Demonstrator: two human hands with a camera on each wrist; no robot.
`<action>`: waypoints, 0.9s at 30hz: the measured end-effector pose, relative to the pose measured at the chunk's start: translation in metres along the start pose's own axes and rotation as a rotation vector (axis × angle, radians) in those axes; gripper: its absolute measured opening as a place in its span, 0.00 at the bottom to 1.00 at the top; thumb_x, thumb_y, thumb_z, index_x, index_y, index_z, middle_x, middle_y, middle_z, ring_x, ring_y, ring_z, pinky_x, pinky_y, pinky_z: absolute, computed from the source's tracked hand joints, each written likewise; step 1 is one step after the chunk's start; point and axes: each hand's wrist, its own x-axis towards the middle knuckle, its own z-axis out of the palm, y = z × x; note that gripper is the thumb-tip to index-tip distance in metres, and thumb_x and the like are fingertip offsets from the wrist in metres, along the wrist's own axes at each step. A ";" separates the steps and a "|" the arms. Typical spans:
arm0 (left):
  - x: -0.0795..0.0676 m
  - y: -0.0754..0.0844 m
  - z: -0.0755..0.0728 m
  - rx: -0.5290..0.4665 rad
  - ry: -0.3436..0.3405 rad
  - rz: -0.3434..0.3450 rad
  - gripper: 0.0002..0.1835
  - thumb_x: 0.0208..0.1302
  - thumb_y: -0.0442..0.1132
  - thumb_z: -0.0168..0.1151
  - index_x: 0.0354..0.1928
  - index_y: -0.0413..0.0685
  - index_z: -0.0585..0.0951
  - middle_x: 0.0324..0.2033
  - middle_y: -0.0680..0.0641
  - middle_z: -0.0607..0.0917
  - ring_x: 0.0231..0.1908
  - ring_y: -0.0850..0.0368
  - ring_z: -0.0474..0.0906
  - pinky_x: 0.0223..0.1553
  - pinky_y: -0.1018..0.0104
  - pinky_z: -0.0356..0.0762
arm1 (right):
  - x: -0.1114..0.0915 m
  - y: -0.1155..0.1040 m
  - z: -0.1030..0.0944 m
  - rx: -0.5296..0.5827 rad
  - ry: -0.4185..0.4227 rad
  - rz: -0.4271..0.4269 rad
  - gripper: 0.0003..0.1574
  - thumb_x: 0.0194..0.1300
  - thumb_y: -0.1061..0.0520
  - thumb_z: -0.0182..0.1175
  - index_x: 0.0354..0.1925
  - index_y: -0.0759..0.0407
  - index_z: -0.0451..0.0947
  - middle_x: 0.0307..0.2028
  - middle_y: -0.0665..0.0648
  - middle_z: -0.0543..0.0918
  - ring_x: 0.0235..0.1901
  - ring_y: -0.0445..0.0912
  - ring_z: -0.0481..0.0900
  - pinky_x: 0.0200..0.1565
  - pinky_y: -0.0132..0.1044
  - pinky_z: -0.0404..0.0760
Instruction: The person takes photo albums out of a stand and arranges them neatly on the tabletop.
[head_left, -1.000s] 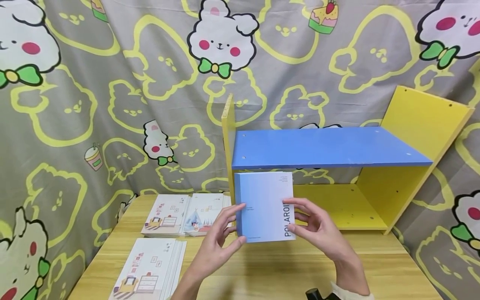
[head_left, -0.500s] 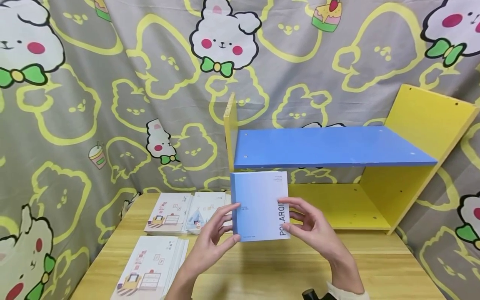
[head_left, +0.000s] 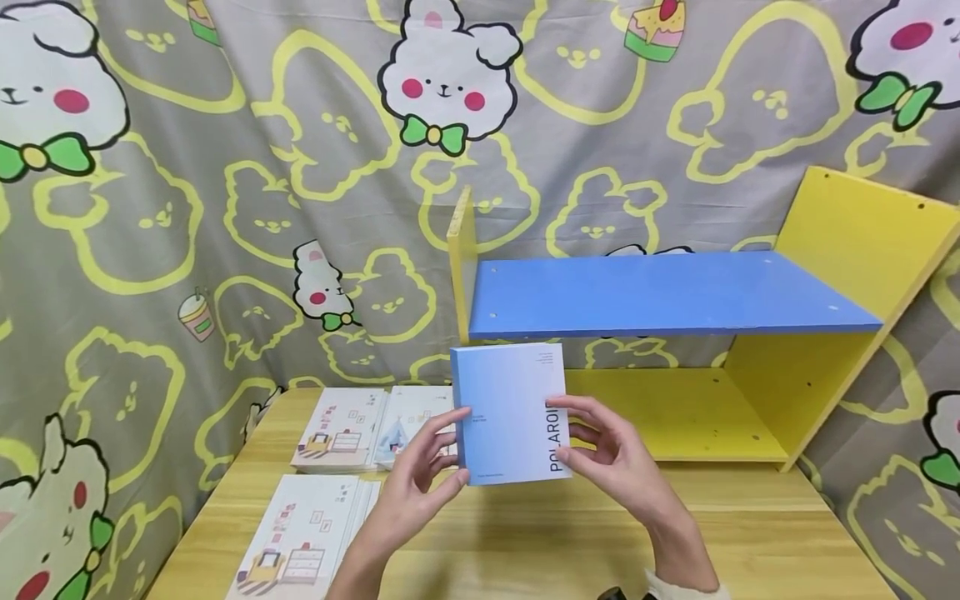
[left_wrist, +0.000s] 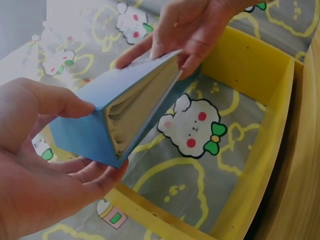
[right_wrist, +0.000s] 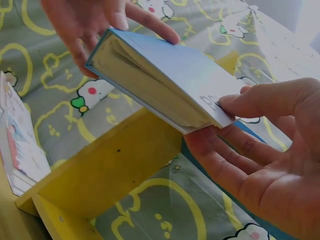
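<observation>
A thick photo album (head_left: pixel 510 417) with a blue-to-white cover and the letters "POLAROI" near its right edge is held upright above the table. My left hand (head_left: pixel 420 483) grips its spine side, thumb in front and fingers behind. On the opposite edge, my right hand (head_left: pixel 618 454) pinches the cover between thumb and fingers. The left wrist view shows the blue spine of the album (left_wrist: pixel 82 135) between thumb and fingertips. Cream pages show between the covers of the album (right_wrist: pixel 145 80) in the right wrist view.
Behind the album stands a yellow shelf unit (head_left: pixel 772 400) with a blue board (head_left: pixel 667 292). White illustrated books lie in stacks at left: a front stack (head_left: pixel 288 542), a back stack (head_left: pixel 337 429) and another beside it (head_left: pixel 412 408). A patterned curtain (head_left: pixel 360 217) hangs behind the wooden table (head_left: pixel 600 542).
Both hands and the album have shifted slightly left in the head view. The grip on the album looks the same throughout.
</observation>
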 end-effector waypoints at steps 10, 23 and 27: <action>-0.003 0.004 -0.012 0.011 0.014 0.001 0.37 0.64 0.19 0.61 0.74 0.44 0.66 0.63 0.32 0.77 0.60 0.48 0.78 0.58 0.61 0.80 | 0.006 0.004 0.014 0.037 0.030 -0.067 0.36 0.67 0.74 0.62 0.71 0.63 0.68 0.65 0.68 0.75 0.58 0.56 0.81 0.51 0.47 0.86; -0.008 0.007 -0.024 0.032 0.035 0.012 0.37 0.64 0.18 0.60 0.75 0.43 0.65 0.66 0.33 0.74 0.61 0.50 0.77 0.57 0.63 0.80 | 0.008 0.007 0.034 0.025 0.087 -0.110 0.34 0.67 0.73 0.62 0.69 0.63 0.69 0.63 0.69 0.76 0.55 0.56 0.82 0.53 0.45 0.85; -0.007 0.005 -0.032 0.024 0.034 0.002 0.37 0.64 0.18 0.60 0.75 0.42 0.65 0.69 0.36 0.70 0.63 0.50 0.76 0.57 0.63 0.80 | 0.012 0.006 0.041 0.014 0.114 -0.103 0.34 0.67 0.73 0.63 0.69 0.62 0.70 0.62 0.68 0.77 0.54 0.56 0.82 0.53 0.45 0.86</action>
